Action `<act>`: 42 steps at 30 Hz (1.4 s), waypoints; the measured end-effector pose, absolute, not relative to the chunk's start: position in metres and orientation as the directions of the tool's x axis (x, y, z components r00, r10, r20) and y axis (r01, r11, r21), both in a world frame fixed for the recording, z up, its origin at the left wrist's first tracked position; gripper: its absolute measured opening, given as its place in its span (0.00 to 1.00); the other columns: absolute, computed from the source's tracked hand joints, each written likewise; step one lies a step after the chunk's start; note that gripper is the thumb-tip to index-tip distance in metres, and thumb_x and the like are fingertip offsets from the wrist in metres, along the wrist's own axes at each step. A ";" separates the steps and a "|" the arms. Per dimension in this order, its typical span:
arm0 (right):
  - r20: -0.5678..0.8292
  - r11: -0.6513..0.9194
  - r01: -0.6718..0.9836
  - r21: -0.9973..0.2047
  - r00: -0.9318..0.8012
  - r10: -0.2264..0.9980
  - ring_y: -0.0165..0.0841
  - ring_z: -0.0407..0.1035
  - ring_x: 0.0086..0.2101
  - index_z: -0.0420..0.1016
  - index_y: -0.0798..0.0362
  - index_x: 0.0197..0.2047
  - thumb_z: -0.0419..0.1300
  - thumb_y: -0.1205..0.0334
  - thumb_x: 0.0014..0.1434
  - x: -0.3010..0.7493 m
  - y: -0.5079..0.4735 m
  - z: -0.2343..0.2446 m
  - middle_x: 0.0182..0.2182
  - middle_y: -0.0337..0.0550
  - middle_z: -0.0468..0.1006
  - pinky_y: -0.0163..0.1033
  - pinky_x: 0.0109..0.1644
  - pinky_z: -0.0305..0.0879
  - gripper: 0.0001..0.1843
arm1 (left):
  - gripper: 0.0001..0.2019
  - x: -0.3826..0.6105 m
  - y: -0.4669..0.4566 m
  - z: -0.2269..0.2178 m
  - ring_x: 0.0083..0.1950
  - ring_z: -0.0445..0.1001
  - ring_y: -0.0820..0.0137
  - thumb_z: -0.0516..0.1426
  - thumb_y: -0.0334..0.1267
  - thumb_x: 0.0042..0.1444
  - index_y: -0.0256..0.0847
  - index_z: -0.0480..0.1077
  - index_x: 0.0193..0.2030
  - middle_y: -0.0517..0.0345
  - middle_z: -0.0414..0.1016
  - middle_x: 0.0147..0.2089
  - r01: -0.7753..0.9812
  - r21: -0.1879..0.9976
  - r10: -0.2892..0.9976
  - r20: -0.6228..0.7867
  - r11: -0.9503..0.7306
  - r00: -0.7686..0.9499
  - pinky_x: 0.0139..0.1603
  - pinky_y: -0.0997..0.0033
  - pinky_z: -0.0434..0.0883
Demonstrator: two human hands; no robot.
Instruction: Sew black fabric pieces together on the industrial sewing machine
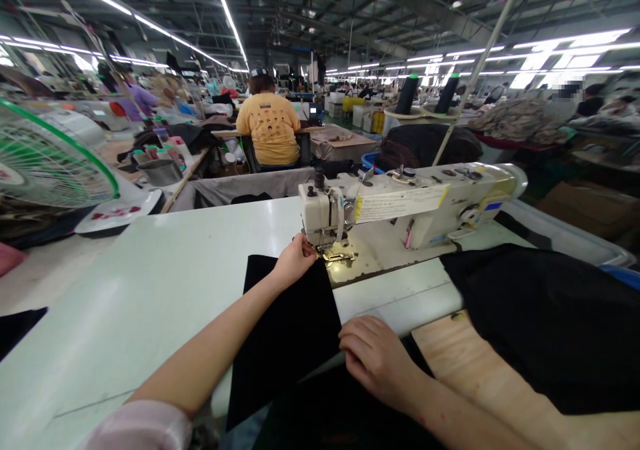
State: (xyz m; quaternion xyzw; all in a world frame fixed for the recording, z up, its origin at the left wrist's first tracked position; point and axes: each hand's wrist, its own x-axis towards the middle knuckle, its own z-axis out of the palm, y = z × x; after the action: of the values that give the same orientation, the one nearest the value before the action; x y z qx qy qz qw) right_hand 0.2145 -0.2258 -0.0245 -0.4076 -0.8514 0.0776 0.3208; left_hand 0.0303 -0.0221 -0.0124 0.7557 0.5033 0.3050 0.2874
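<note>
A black fabric piece (295, 323) lies across the front edge of the pale sewing table, its lower part hanging over it. Its top right corner reaches the needle area of a white industrial sewing machine (380, 203). My left hand (299, 255) is closed in a pinch on the fabric's upper edge, close beside the presser foot, which is partly hidden. Lower down, my right hand (373, 353) has its fingers curled at the fabric's right edge, closed on it. The fingertips of that hand are partly hidden.
More black fabric (550, 317) lies to the right over a wooden board (465, 350). A green-rimmed fan (55, 163) stands at the left. Thread cones (408, 95) rise behind the machine. A person in a yellow shirt (270, 127) sits ahead, facing away.
</note>
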 end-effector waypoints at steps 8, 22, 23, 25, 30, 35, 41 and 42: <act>0.488 0.679 0.647 -0.348 -0.494 0.720 0.38 0.71 0.40 0.71 0.52 0.40 0.53 0.76 0.58 0.215 -0.225 -0.020 0.39 0.46 0.78 0.45 0.47 0.69 0.12 | 0.09 0.034 -0.029 -0.004 0.40 0.76 0.60 0.58 0.31 0.53 0.41 0.63 0.40 0.54 0.75 0.35 0.718 0.601 0.936 0.232 -0.351 0.263 0.42 0.61 0.71; 0.508 0.705 0.609 -0.364 -0.504 0.698 0.40 0.73 0.45 0.77 0.57 0.43 0.54 0.74 0.59 0.220 -0.220 -0.013 0.43 0.51 0.81 0.47 0.53 0.71 0.13 | 0.13 0.004 -0.191 0.003 0.44 0.74 0.63 0.52 0.27 0.60 0.42 0.73 0.47 0.51 0.75 0.42 0.387 0.377 0.497 0.259 -0.841 0.828 0.44 0.63 0.75; 0.513 0.703 0.607 -0.369 -0.498 0.699 0.40 0.73 0.45 0.77 0.57 0.43 0.55 0.74 0.58 0.220 -0.217 -0.015 0.43 0.51 0.81 0.47 0.53 0.71 0.13 | 0.13 0.003 -0.187 0.003 0.44 0.74 0.63 0.52 0.27 0.61 0.42 0.73 0.47 0.51 0.75 0.42 0.384 0.371 0.491 0.257 -0.845 0.833 0.45 0.63 0.76; 0.521 0.705 0.604 -0.372 -0.492 0.697 0.40 0.73 0.45 0.77 0.56 0.43 0.56 0.73 0.58 0.219 -0.209 -0.018 0.43 0.50 0.81 0.46 0.53 0.71 0.12 | 0.12 0.004 -0.176 0.005 0.45 0.74 0.63 0.52 0.28 0.62 0.42 0.73 0.47 0.51 0.75 0.42 0.380 0.350 0.477 0.252 -0.856 0.842 0.45 0.63 0.76; 0.528 0.708 0.614 -0.349 -0.495 0.690 0.39 0.73 0.46 0.77 0.55 0.46 0.57 0.73 0.59 0.220 -0.184 -0.024 0.45 0.49 0.81 0.46 0.55 0.69 0.14 | 0.13 0.006 -0.152 0.013 0.48 0.73 0.61 0.50 0.30 0.65 0.36 0.73 0.50 0.48 0.75 0.45 0.416 0.300 0.486 0.217 -0.859 0.847 0.49 0.59 0.76; 0.499 0.681 0.663 -0.310 -0.497 0.710 0.40 0.69 0.47 0.79 0.55 0.46 0.58 0.72 0.60 0.219 -0.156 -0.019 0.44 0.48 0.79 0.46 0.54 0.68 0.13 | 0.13 0.004 -0.125 0.013 0.49 0.73 0.61 0.51 0.32 0.65 0.34 0.74 0.51 0.47 0.75 0.47 0.446 0.281 0.510 0.220 -0.850 0.832 0.51 0.58 0.75; 0.453 0.594 0.768 -0.238 -0.453 0.768 0.39 0.67 0.43 0.81 0.53 0.44 0.58 0.71 0.61 0.214 -0.124 -0.017 0.38 0.47 0.75 0.45 0.49 0.67 0.12 | 0.12 0.003 -0.088 0.014 0.51 0.74 0.60 0.53 0.33 0.64 0.36 0.76 0.47 0.47 0.76 0.47 0.474 0.265 0.534 0.244 -0.839 0.809 0.53 0.59 0.74; 0.449 0.581 0.781 -0.231 -0.443 0.775 0.39 0.67 0.43 0.81 0.53 0.45 0.58 0.71 0.61 0.213 -0.118 -0.017 0.38 0.46 0.75 0.45 0.49 0.67 0.12 | 0.12 0.003 -0.081 0.014 0.51 0.74 0.60 0.53 0.33 0.64 0.36 0.77 0.46 0.47 0.76 0.47 0.479 0.262 0.538 0.245 -0.838 0.807 0.54 0.59 0.74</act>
State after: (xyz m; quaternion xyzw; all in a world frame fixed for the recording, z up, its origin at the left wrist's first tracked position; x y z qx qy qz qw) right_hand 0.2129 -0.1179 -0.0170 -0.4579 -0.8495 -0.0049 0.2619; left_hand 0.0030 -0.0810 0.0140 0.9458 0.2687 0.1562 0.0941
